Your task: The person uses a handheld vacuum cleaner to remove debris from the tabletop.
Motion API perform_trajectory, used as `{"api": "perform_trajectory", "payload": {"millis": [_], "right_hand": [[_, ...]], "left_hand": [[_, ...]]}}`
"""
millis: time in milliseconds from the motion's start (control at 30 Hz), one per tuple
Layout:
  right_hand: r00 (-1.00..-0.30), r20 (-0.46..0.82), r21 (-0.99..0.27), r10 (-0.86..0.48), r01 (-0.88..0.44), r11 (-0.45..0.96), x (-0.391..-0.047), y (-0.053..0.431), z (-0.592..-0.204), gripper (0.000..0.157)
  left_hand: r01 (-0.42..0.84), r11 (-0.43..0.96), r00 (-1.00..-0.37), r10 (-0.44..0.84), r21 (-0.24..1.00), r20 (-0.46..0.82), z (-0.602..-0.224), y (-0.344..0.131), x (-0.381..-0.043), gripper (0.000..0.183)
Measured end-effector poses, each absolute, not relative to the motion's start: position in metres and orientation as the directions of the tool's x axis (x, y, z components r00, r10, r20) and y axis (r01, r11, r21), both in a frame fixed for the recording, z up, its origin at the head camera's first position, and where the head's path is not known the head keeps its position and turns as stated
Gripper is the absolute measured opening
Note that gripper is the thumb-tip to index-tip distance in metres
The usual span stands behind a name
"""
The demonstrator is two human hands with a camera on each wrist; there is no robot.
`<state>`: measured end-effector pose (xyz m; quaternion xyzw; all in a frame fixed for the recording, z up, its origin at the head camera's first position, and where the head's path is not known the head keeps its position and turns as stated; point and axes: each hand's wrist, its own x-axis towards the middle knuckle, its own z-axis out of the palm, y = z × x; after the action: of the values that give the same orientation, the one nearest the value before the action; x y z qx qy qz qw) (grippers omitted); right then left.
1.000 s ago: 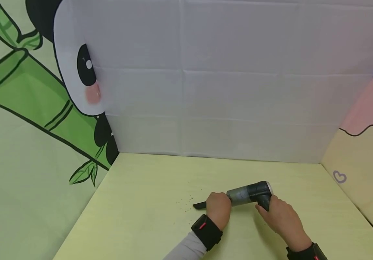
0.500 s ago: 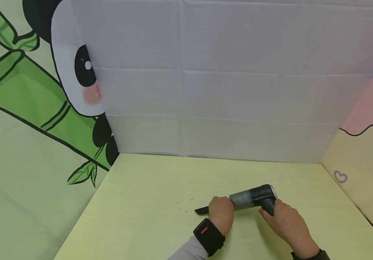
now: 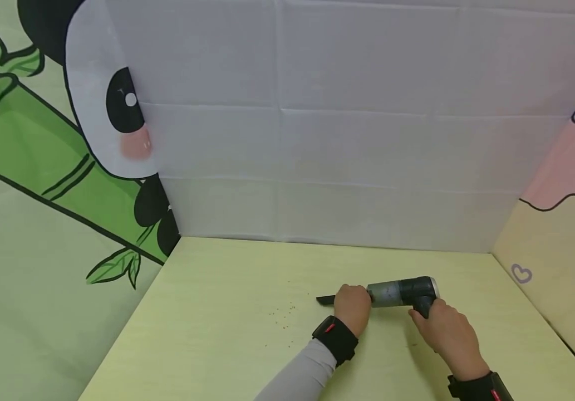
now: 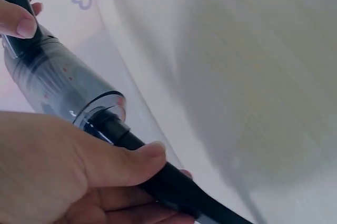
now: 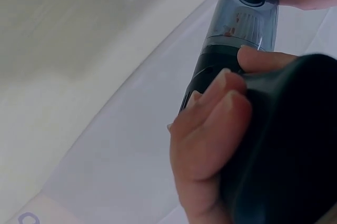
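A handheld vacuum cleaner (image 3: 386, 294), dark with a see-through dust cup (image 4: 79, 79), is held nearly level over the pale yellow table. My left hand (image 3: 352, 308) grips its black nozzle (image 3: 325, 300), the thumb lying along the top in the left wrist view. Fingers of my right hand (image 3: 450, 334) curl round the dark handle (image 5: 289, 145). Reddish bits show inside the cup in both wrist views. Left of the nozzle tip, small brown crumbs (image 3: 285, 327) lie scattered on the table, apart from it.
The table (image 3: 207, 312) meets a plain whitish back wall sheet (image 3: 342, 139). Side sheets stand at both edges: a green one with bamboo and a panda (image 3: 87, 111) on the left, a pink and cream one (image 3: 558, 245) on the right.
Both hands have carried the vacuum cleaner to the right, so its nozzle tip is farther from the crumbs. It dipped nearer the front, then came back up. The head view has shifted slightly.
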<state>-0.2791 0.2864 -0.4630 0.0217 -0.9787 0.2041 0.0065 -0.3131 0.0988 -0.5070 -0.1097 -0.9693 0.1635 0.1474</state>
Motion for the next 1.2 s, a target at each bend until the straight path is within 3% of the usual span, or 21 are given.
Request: {"api": "perform_trajectory", "payload": {"millis": [200, 567, 1200], "right_hand": [[-0.998, 0.031, -0.425, -0.063, -0.070, 0.903, -0.308, 0.303, -0.471, 0.048], [-0.998, 0.017, -0.431, -0.067, -0.067, 0.900, -0.317, 0.295, -0.476, 0.050], [-0.988, 0.057, -0.415, -0.144, -0.154, 0.897, -0.306, 0.268, -0.476, 0.050]], "left_hand": [[0.085, 0.949, -0.940, 0.177, -0.304, 0.290, -0.517, 0.116, -0.340, 0.008], [0.052, 0.961, -0.952, 0.130, -0.271, 0.278, -0.517, 0.108, -0.344, 0.008], [0.021, 0.963, -0.936, 0.114, -0.269, 0.333, -0.505, 0.078, -0.306, 0.020]]}}
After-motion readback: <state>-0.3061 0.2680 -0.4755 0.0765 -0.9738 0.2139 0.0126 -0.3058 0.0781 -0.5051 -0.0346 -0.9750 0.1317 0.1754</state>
